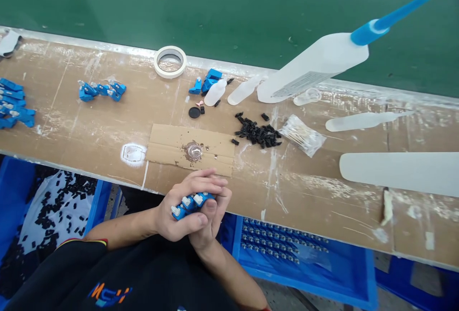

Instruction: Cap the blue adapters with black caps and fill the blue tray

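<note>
Item, left hand [172, 217]: closed round the side of a blue cluster [186, 205] showing 3 pale tips, thumb along its near side, fingers over the top. Item, right hand [217, 210]: curled against the same cluster, thumb on its right end, fingers partly hidden. Location: between the hands, by the near edge of a brown worktable [107, 129]. State of work, as judged: in progress, with 1 cluster in handling; whether it is finished cannot be told. Further stock: 1 short blue row [86, 92] and 1 larger blue group [14, 105], toward the left; a few loose blue parts [213, 75] behind a small bottle [215, 93]; ordered blue rows [272, 244] in the right-hand crate [344, 277], seemingly a sorted lot. A heap of black pieces [258, 133] lies loose, apparently unused; many more fill the left-hand crate [102, 201]. Edges and room: the table's near edge passes just beyond the forearms, with crates below it; a cardboard strip [161, 138] bearing a wet, shiny patch [194, 151] lies directly beyond the fingers, a likely smear risk. Leftward, a broad stretch of brown surface separates strip and blue row, the easier path. Rightward, passage looks narrower: the black heap, 1 bag of cotton swabs [303, 134] and 1 tall bottle with blue nozzle [315, 64], its tip reaching over the green surface [143, 9] behind.
</note>
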`<state>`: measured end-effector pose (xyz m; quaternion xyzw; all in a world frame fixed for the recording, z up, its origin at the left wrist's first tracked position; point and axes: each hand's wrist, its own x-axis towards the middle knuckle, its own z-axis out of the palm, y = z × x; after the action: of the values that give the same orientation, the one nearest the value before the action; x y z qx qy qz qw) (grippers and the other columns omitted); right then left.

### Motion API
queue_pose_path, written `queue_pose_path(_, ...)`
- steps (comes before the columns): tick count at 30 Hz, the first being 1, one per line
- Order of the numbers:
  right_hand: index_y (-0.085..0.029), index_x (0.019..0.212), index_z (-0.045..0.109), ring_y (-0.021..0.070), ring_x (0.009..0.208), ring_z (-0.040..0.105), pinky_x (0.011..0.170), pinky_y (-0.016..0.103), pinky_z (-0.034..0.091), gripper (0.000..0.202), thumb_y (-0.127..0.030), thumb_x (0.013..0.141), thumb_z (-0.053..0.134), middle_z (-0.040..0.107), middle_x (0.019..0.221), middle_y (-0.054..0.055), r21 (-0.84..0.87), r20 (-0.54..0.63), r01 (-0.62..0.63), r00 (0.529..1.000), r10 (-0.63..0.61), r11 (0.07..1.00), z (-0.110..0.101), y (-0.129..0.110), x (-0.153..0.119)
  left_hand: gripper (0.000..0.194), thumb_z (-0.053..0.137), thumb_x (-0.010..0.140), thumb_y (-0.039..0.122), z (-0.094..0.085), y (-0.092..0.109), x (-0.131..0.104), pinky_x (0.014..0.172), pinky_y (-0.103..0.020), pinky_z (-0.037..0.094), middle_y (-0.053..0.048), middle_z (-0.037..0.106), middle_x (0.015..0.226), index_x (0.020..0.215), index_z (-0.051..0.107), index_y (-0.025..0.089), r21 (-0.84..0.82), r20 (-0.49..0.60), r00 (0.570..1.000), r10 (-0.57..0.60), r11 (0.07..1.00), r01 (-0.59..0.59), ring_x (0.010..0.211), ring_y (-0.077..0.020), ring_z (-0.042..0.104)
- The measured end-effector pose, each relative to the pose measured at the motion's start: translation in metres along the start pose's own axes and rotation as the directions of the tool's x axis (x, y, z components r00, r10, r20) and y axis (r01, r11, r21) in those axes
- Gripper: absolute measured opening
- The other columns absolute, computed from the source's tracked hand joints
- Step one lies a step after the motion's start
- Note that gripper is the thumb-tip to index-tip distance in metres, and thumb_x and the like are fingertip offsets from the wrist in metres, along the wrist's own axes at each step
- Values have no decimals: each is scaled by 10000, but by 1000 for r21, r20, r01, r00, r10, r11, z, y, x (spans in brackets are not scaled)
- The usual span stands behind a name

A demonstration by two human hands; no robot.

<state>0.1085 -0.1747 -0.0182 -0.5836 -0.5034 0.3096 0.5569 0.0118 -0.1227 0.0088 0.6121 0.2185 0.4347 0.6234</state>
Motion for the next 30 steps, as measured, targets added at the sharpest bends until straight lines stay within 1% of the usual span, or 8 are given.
queue_pose_path(3,-276,1148,516,253,1079,504,947,489,472,204,-396,1031,400,452,1094,59,-9,-188,21,982,-23,1000,2,0,8,468,712,866,356,2,-2,-5,1260,-618,258,-124,613,1453,1317,628,264,-220,-15,992,-125,968,119,1498,-347,409)
queue_pose_path(6,-271,1101,478,242,1100,487,922,461,486,155,-351,981,533,426,1128,61,-56,-243,64,967,-75,996,6,-3,13,449,751,831,328,8,-6,-11,1228,-581,324,-112,640,1390,1257,623,268,-447,-45,973,-228,875,184,1421,-324,501)
queue_pose_path(11,-281,1127,468,296,1122,510,859,480,473,180,-353,963,470,463,1087,81,-131,-368,157,909,-195,979,-3,-9,34,437,765,744,270,1,-7,-10,856,-353,556,-68,679,1060,1158,626,257,-705,-107,918,-383,680,201,986,-215,675)
queue_pose_path(15,-277,971,437,236,830,534,615,362,424,120,-367,898,464,461,938,52,-378,-559,235,713,-423,896,-53,1,69,402,747,665,284,-32,3,-4,684,-293,492,-49,593,917,1045,625,235,-713,-200,879,-433,679,172,821,-174,594)
queue_pose_path(21,-223,797,554,193,668,572,595,368,452,132,-299,848,648,554,780,47,-315,-581,179,741,-338,932,-134,19,92,388,687,620,302,-59,5,2,617,-310,424,-33,500,838,975,545,236,-633,-321,831,-454,756,168,735,-172,506)
queue_pose_path(24,-209,846,650,205,675,619,637,378,492,103,-301,877,685,631,767,52,-442,-416,155,837,-355,884,-145,16,93,406,696,592,320,-60,-2,8,617,-322,414,-36,504,823,952,535,227,-603,-292,858,-423,778,178,714,-171,497)
queue_pose_path(27,-208,935,686,199,741,654,710,365,528,145,-344,936,634,698,832,51,-633,-59,170,962,-265,755,-142,11,103,414,699,594,356,-64,-11,15,631,-346,411,-36,502,812,939,513,224,-558,-269,885,-380,810,179,704,-175,494)
queue_pose_path(30,-200,991,701,199,810,667,751,351,530,210,-372,974,582,714,882,55,-710,174,217,976,-133,670,-132,15,120,419,702,620,350,-71,-17,17,647,-347,417,-38,511,831,974,518,223,-585,-241,894,-377,792,175,721,-177,517)
